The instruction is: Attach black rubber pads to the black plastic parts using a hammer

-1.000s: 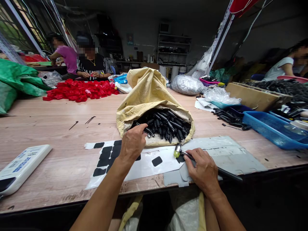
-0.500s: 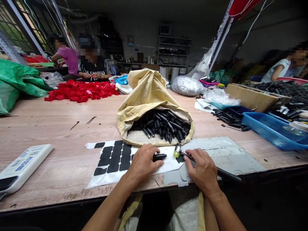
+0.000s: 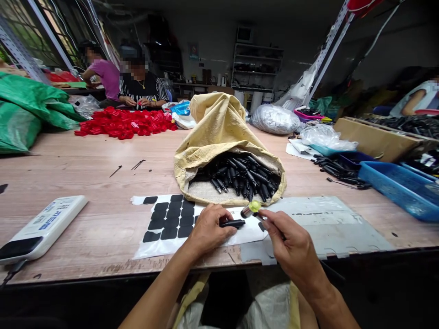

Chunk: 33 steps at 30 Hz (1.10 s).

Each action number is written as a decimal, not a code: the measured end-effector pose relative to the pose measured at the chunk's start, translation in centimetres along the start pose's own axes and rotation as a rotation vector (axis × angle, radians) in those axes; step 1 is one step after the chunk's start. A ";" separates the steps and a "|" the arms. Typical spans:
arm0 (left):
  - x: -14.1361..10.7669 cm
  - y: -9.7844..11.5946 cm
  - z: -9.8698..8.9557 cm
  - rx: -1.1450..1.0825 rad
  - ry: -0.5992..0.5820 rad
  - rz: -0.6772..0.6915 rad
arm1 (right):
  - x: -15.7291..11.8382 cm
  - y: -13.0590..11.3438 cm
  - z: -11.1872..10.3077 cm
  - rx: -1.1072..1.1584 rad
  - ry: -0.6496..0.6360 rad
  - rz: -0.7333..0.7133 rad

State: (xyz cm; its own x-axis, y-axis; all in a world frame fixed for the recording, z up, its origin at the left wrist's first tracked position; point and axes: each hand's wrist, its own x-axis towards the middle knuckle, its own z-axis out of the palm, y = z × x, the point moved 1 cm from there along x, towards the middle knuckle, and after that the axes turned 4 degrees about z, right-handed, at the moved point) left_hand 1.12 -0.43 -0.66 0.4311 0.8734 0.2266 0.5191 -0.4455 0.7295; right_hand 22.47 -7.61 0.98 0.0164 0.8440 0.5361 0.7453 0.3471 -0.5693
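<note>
My left hand (image 3: 211, 227) is closed around a black pen-like part (image 3: 233, 223), whose end sticks out to the right above the white sheet. In my right hand (image 3: 291, 240) is a small hammer (image 3: 251, 209) with a metal head and a yellow-green face. Its head is raised just above and right of the black part, with the dark handle running back under my fingers. Black rounded-square stickers (image 3: 174, 213) cover the left of the white sheet (image 3: 146, 251). Beyond my hands, a yellow woven sack (image 3: 219, 132) opens toward me with many black parts (image 3: 240, 176) inside.
A grey board (image 3: 329, 224) lies at right along the table edge. Blue trays (image 3: 394, 183) and loose black parts (image 3: 338, 170) stand farther right. A white device (image 3: 44, 226) is at left, red parts (image 3: 126, 122) behind it. Several co-workers (image 3: 142, 87) sit around.
My right hand has lifted the hammer, and its head has turned so the yellow-green face points up to the right. My left hand still holds the black part. The view has shifted slightly.
</note>
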 end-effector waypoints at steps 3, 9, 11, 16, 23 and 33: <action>-0.1 -0.1 -0.1 -0.014 -0.003 -0.009 | -0.2 -1.4 0.9 -0.056 -0.063 -0.059; -0.2 0.0 -0.3 0.002 -0.004 0.020 | -0.7 -2.5 1.7 -0.158 -0.017 -0.132; -0.1 0.0 -0.3 0.019 -0.002 0.023 | -0.8 -2.5 1.8 -0.230 -0.059 -0.135; 0.0 0.0 -0.3 -0.025 -0.011 0.003 | -0.5 -2.5 1.0 -0.197 0.001 -0.120; -0.1 0.0 -0.1 -0.029 0.001 -0.027 | -1.3 -1.5 1.1 -0.203 0.003 -0.117; -0.2 -0.1 -0.2 -0.128 0.049 -0.008 | -0.3 4.8 -0.7 -0.452 0.033 -0.091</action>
State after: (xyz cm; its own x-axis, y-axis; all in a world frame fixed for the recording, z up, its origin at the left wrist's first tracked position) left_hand 0.86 -0.56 -0.68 0.3896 0.8866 0.2493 0.4223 -0.4125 0.8072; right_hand 26.49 -6.49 -1.44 -0.0466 0.8024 0.5949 0.9604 0.1998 -0.1942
